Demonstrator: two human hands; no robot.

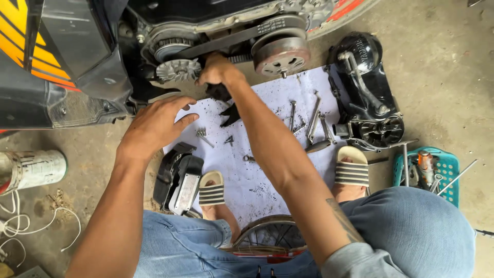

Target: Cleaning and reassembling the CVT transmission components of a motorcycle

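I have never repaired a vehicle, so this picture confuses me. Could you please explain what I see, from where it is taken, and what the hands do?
The camera sits on the person's head and looks down at their arms, knees and sandals. Before them is a scooter's open belt drive: a finned front pulley, a belt and a round rear clutch. The right hand reaches in beside the front pulley; what it grips is hidden. The left hand hovers open, holding nothing. On the white sheet lie bolts. The removed black cover lies at the right.
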